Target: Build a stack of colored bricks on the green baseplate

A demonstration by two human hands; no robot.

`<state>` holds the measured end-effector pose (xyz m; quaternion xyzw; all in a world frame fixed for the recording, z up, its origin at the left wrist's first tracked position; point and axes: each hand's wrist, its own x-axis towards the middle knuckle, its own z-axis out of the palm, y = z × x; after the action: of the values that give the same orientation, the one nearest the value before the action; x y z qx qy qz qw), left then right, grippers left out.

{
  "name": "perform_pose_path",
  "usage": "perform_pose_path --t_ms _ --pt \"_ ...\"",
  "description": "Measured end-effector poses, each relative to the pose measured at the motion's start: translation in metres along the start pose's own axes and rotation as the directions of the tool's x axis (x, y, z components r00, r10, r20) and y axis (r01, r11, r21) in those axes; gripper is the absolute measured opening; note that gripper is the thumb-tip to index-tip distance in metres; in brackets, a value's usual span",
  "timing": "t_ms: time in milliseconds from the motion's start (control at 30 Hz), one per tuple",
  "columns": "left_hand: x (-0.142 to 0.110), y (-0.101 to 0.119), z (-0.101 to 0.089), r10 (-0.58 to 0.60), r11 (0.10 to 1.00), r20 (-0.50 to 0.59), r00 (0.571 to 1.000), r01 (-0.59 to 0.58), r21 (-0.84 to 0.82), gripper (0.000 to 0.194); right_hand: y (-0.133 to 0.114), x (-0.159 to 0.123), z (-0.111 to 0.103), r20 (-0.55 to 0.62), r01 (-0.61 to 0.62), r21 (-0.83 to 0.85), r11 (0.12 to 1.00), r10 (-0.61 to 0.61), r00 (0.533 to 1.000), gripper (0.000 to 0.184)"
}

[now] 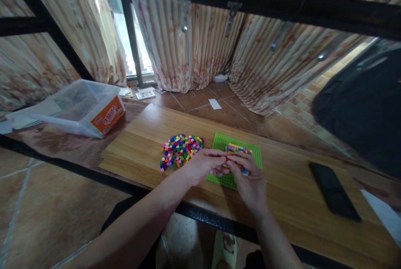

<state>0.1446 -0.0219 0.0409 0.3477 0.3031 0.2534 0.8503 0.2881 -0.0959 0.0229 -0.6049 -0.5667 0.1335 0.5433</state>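
Note:
A green studded baseplate (219, 140) lies on the wooden board, bearing a block of multicoloured toy bricks (239, 148) partly hidden by my fingers. Above the plate my left hand (208, 163) and my right hand (250, 175) meet at their fingertips. Between those tips shows a small red brick (227, 159), pinched from both sides. Whether it touches the bricks below cannot be made out. Just left of my left hand is a loose heap of small coloured bricks (181, 148), spread on the board.
A black phone (334, 191) lies on the wooden board (291, 177) to the right, near a white paper (384, 210). At the left stands a clear plastic box (75, 114) with an orange label. A dark bar (213, 219) runs along the near edge; another crosses overhead.

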Motion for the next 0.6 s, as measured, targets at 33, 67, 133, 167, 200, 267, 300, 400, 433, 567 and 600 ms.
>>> perform_pose_path --t_ms 33,67,133,167,200,267,300,400,433,567,600 --pt "0.000 0.000 0.000 0.005 1.000 -0.004 1.000 -0.005 -0.006 0.037 0.001 0.000 0.000 0.003 0.002 -0.002 1.000 -0.002 1.000 0.010" --pt "0.000 0.000 0.001 0.011 1.000 -0.014 1.000 -0.011 -0.004 0.037 0.001 0.000 -0.001 0.007 0.009 -0.014 1.000 -0.009 1.000 0.010" --pt "0.001 0.000 0.001 0.020 1.000 -0.041 0.999 -0.019 0.020 0.034 0.002 -0.001 -0.002 0.015 0.033 -0.059 0.998 -0.032 0.999 0.011" --pt "0.000 0.000 0.001 0.022 0.999 -0.051 0.998 -0.020 0.036 0.033 0.002 -0.001 -0.002 0.019 0.048 -0.083 0.995 -0.047 0.999 0.012" --pt "0.000 0.001 0.002 0.023 0.998 -0.058 0.998 -0.020 0.051 0.032 0.002 -0.001 -0.003 0.022 0.063 -0.103 0.993 -0.062 0.998 0.012" --pt "-0.001 0.002 0.002 0.026 0.997 -0.064 0.998 -0.021 0.074 0.031 0.002 -0.002 -0.004 0.029 0.086 -0.120 0.989 -0.083 0.996 0.013" --pt "-0.001 0.002 0.003 0.029 0.997 -0.066 0.997 -0.024 0.080 0.031 0.002 -0.002 -0.004 0.031 0.092 -0.122 0.988 -0.089 0.996 0.013" --pt "-0.002 0.003 0.003 0.028 0.994 -0.078 0.997 -0.020 0.104 0.026 0.004 -0.001 -0.005 0.036 0.098 -0.128 0.987 -0.094 0.995 0.012" --pt "-0.002 0.003 0.003 0.027 0.993 -0.085 0.996 -0.016 0.121 0.023 0.006 0.000 -0.005 0.035 0.097 -0.132 0.986 -0.093 0.995 0.012" --pt "-0.001 0.006 0.001 0.040 0.980 -0.149 0.988 -0.010 0.200 0.017 0.015 0.005 -0.011 -0.068 0.031 -0.142 0.989 -0.041 0.997 0.014" --pt "0.000 0.007 0.000 0.047 0.978 -0.163 0.986 -0.012 0.210 0.017 0.018 0.007 -0.014 -0.104 -0.009 -0.140 0.990 -0.006 0.995 0.015"
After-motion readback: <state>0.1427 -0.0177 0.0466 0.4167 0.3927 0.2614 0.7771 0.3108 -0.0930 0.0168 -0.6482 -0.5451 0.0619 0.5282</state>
